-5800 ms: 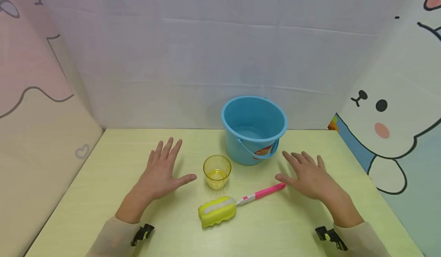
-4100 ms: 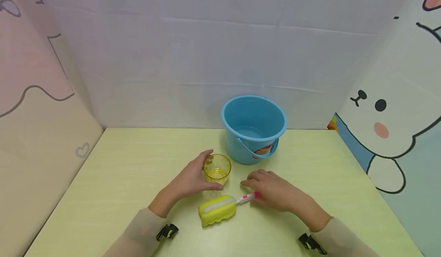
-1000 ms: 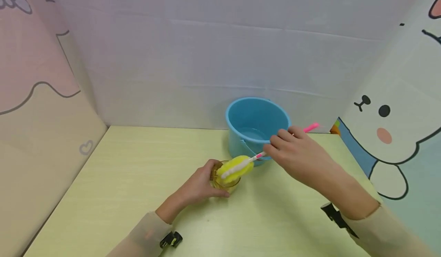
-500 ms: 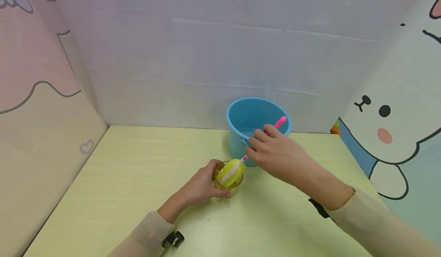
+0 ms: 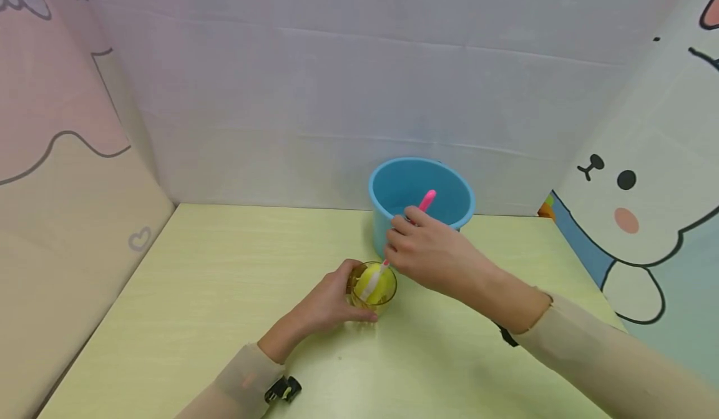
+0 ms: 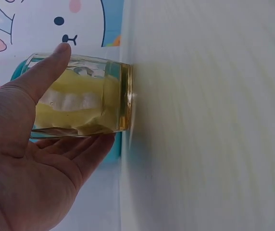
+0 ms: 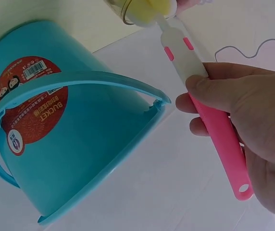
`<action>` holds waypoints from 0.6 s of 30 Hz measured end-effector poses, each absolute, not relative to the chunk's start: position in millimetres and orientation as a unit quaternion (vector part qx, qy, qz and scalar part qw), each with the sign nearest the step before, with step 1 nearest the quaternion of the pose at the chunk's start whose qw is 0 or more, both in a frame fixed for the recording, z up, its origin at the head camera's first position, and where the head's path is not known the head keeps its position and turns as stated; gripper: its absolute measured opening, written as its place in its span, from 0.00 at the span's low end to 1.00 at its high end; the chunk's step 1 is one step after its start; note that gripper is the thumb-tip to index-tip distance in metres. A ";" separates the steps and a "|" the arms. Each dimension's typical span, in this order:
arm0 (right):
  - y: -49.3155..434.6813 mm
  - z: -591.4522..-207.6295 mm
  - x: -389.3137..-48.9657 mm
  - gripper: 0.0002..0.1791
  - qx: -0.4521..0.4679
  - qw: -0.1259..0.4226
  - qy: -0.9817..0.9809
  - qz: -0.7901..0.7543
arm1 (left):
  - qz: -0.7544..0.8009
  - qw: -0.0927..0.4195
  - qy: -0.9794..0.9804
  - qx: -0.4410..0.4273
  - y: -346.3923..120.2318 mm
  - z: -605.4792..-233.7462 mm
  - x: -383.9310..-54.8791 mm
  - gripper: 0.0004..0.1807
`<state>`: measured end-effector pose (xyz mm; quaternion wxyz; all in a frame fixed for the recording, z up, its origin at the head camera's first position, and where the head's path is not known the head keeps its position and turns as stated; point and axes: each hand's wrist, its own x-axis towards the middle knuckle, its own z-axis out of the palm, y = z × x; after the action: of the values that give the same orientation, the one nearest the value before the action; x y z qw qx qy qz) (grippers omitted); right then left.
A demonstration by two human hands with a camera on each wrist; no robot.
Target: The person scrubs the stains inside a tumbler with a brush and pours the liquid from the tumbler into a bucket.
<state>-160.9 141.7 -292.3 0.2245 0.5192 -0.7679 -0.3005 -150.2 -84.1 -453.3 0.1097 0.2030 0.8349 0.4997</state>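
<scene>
My left hand (image 5: 331,298) grips a clear yellow glass cup (image 6: 113,96) from its left side, thumb and fingers round the wall. The cup stands upright on the table. Inside it sits the yellow and white sponge head of a cup brush (image 5: 373,285), pushed well down and pressed against the glass in the left wrist view. My right hand (image 5: 429,250) holds the brush by its pink and white handle (image 7: 214,130), thumb and fingers pinching it near the white part. The handle slants up to the right, its pink end showing above my knuckles.
Just behind the cup stands a light blue bucket (image 5: 382,231), with a red label (image 7: 36,101) and a swing handle (image 7: 94,77). My right hand covers part of its front. The pale yellow table (image 5: 241,250) meets a white cloth backdrop (image 5: 314,94) at the rear.
The right hand took the brush off the table and tipped its sponge into the cup; over the last second it moved left and the sponge sank deeper. The left hand reached and gripped the cup.
</scene>
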 end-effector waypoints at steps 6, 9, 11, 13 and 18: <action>138.9 -290.4 -162.2 0.18 0.532 0.211 -0.758 -0.311 | 0.499 0.115 0.834 0.204 -84.1 -452.7 -150.1 0.49; 136.8 -289.2 -162.8 0.19 0.535 0.207 -0.754 -0.320 | 0.497 0.116 0.835 0.206 -84.6 -452.9 -149.9 0.49; 135.2 -288.5 -162.8 0.20 0.535 0.206 -0.752 -0.325 | 0.495 0.114 0.836 0.208 -85.1 -453.3 -149.8 0.48; 133.4 -288.0 -162.8 0.20 0.534 0.208 -0.750 -0.330 | 0.496 0.113 0.834 0.211 -85.5 -453.7 -149.9 0.48; 130.1 -287.1 -162.1 0.20 0.533 0.216 -0.743 -0.342 | 0.499 0.114 0.832 0.216 -85.9 -454.3 -150.6 0.48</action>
<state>-162.1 130.1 -287.1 0.2165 0.5330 -0.7428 -0.3424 -150.6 -85.9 -454.3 0.1137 0.2155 0.8316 0.4991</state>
